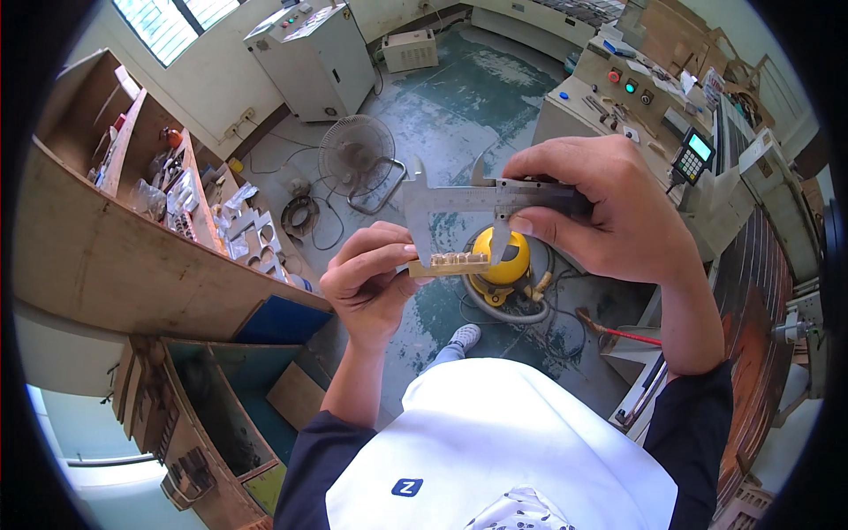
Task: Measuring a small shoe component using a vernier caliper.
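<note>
In front of my chest, my left hand [371, 276] pinches one end of a small brass-coloured block [449, 268] with raised shapes along its top. My right hand [601, 208] grips a vernier caliper [459, 200] by its dark right end, thumb below and fingers above. The caliper is level, its long jaws pointing down. Its left jaw reaches the block near my left fingertips, and the right jaw comes down by the block's other end. From this angle I cannot tell how tightly the jaws touch it.
Beyond my hands, a yellow vacuum cleaner [502, 258] with a grey hose sits on the floor. A round fan [356, 159] stands farther back. Cluttered wooden shelves [168, 208] are at left. At right are a machine console [609, 97], a lit handheld controller [693, 157] and a red-handled tool [627, 333].
</note>
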Demonstrator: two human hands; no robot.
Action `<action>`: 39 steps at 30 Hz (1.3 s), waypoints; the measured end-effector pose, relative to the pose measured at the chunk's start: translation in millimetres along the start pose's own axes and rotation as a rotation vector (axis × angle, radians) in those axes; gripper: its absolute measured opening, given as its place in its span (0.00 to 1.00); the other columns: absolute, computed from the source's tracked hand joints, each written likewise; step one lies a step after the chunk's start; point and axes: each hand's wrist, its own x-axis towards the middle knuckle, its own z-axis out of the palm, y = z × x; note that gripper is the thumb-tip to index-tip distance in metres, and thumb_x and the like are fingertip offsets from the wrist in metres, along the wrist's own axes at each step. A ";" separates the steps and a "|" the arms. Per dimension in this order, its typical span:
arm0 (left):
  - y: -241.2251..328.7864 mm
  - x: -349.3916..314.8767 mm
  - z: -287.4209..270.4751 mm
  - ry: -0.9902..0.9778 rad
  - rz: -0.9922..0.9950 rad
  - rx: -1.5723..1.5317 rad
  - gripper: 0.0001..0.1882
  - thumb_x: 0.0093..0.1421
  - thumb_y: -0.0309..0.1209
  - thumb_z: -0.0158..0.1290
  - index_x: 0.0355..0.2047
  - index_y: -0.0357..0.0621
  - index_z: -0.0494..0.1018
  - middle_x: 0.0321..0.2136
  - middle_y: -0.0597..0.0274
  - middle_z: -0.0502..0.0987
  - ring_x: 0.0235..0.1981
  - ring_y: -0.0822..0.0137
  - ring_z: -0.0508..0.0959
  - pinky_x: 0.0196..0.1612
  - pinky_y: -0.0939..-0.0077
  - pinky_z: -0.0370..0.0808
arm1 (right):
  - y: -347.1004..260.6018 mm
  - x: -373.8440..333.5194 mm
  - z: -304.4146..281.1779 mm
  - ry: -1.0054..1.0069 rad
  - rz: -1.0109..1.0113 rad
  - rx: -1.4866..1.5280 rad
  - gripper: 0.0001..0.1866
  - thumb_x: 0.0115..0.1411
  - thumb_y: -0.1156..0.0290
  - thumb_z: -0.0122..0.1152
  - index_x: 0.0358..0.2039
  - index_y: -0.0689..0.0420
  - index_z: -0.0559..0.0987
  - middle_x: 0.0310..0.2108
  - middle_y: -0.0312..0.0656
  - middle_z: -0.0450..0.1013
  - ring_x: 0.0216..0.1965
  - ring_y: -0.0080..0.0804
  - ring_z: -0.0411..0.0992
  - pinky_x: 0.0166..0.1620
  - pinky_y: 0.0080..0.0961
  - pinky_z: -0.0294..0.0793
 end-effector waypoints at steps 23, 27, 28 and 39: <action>-34.8 2.0 117.0 -0.188 -1.094 -0.457 0.13 0.69 0.33 0.46 0.31 0.37 0.71 0.21 0.62 0.71 0.13 0.79 0.61 0.15 0.81 0.60 | -4.5 -131.7 3.2 0.144 0.727 0.169 0.08 0.59 0.74 0.59 0.33 0.67 0.77 0.26 0.53 0.76 0.25 0.44 0.75 0.31 0.31 0.72; -39.2 -3.6 134.6 -0.330 -0.973 -0.440 0.14 0.69 0.34 0.47 0.31 0.35 0.72 0.16 0.63 0.69 0.13 0.80 0.61 0.15 0.82 0.60 | -13.6 -159.0 4.8 0.333 0.772 0.199 0.07 0.59 0.74 0.61 0.31 0.65 0.76 0.20 0.45 0.74 0.20 0.31 0.73 0.25 0.24 0.69; -38.3 -4.3 139.3 -0.340 -0.961 -0.439 0.14 0.69 0.33 0.47 0.32 0.34 0.72 0.14 0.63 0.68 0.13 0.80 0.61 0.15 0.82 0.60 | -16.5 -163.5 3.3 0.346 0.792 0.193 0.07 0.59 0.74 0.61 0.31 0.65 0.76 0.20 0.45 0.74 0.20 0.31 0.73 0.25 0.24 0.69; -44.9 -6.0 169.4 -0.504 -0.950 -0.570 0.14 0.69 0.33 0.46 0.32 0.34 0.71 0.12 0.67 0.64 0.13 0.77 0.61 0.15 0.82 0.57 | -50.9 -177.6 -21.8 0.413 1.005 0.095 0.09 0.57 0.76 0.62 0.25 0.68 0.75 0.19 0.52 0.74 0.16 0.37 0.72 0.23 0.28 0.69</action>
